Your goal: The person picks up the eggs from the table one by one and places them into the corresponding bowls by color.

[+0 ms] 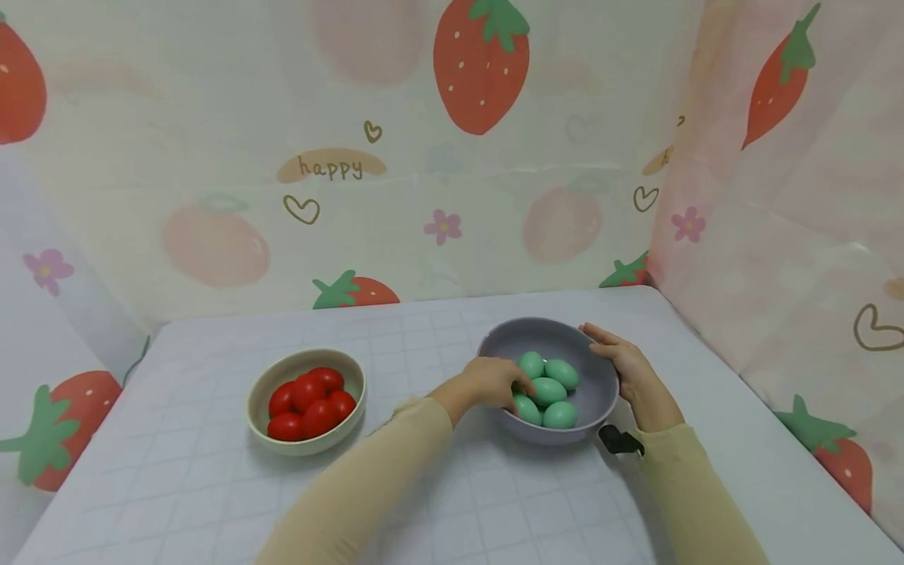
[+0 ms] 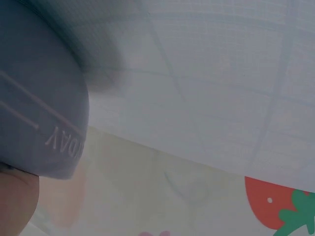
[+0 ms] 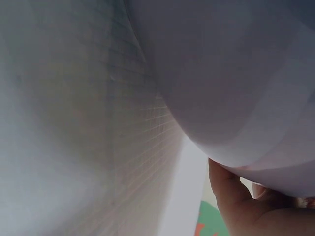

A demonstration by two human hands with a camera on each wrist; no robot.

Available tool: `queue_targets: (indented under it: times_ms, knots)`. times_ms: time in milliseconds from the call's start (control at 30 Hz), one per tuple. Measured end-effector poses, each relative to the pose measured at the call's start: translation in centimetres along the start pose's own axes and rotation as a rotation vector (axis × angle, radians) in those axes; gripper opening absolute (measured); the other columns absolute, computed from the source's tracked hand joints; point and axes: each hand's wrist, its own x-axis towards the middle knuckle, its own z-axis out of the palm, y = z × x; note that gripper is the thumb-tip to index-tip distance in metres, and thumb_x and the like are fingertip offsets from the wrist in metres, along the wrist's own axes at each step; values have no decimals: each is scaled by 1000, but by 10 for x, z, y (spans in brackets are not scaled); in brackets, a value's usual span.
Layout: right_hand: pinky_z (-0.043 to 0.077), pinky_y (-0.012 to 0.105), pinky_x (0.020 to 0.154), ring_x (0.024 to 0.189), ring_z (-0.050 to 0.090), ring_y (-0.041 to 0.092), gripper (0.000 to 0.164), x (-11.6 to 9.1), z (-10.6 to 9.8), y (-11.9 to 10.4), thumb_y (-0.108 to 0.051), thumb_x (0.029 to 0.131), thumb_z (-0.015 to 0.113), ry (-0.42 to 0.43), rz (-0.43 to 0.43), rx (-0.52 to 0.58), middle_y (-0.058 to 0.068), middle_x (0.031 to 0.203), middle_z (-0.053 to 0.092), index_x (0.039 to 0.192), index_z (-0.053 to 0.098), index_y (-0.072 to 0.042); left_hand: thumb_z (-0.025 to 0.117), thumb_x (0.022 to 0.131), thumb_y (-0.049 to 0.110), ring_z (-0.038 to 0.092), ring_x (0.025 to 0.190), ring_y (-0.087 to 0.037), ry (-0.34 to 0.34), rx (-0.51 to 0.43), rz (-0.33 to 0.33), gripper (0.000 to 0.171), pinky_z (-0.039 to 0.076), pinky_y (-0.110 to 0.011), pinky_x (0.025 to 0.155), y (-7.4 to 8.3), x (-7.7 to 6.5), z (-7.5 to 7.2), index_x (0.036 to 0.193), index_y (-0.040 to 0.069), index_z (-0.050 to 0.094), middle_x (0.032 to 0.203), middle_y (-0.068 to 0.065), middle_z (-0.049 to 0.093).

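In the head view, a grey-purple bowl (image 1: 600, 396) holds several green eggs (image 1: 559, 414). My left hand (image 1: 490, 382) reaches over its left side with curled fingers, and a bit of green shows between fingers and thumb, where an egg is mostly hidden. On the far right rim, my right hand (image 1: 636, 377) grips the bowl. From the right wrist, fingers (image 3: 229, 196) press the bowl's outer wall (image 3: 221, 98). The left wrist view has the bowl's lettered side (image 2: 44, 108) and part of the left hand (image 2: 17, 201) at the lower left.
A cream bowl (image 1: 256, 420) with several shiny red eggs (image 1: 308, 390) stands on the left of the table. A pale checked cloth (image 1: 176, 502) covers the tabletop (image 1: 424, 337). Strawberry-printed sheets (image 1: 452, 180) hang behind and to the right.
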Motion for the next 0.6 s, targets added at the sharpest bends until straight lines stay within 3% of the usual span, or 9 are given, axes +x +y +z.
queue_targets:
  times_ms: [167,300,433,600]
  knots:
    - [23,26,113,146,12,20,56,4,2,1,-2,100,45,-3,7,-7,-8,148,39,151,22,-3,80,81,25,51,122,-13,-14,-7,-45,46,39,-31,101,0,0,-1,125,30,67,126,11,63]
    - [24,25,112,145,14,20,56,8,3,1,-3,100,46,-6,-4,-17,-15,142,46,150,22,-3,74,87,22,47,129,-17,16,-31,-35,45,37,-33,105,-4,-2,-3,130,26,64,136,6,57]
    - [20,27,114,146,11,19,56,12,2,-2,-3,100,46,-9,10,-14,-15,143,45,150,22,-5,66,93,16,50,126,-18,92,-73,82,36,37,-30,105,-10,-8,-2,129,16,65,132,0,61]
    - [15,33,116,146,9,21,57,12,-5,-5,-6,102,44,12,26,-68,5,157,20,153,17,-6,65,94,13,52,123,-24,283,-89,243,30,36,-32,106,-18,-24,0,123,6,67,127,-8,63]
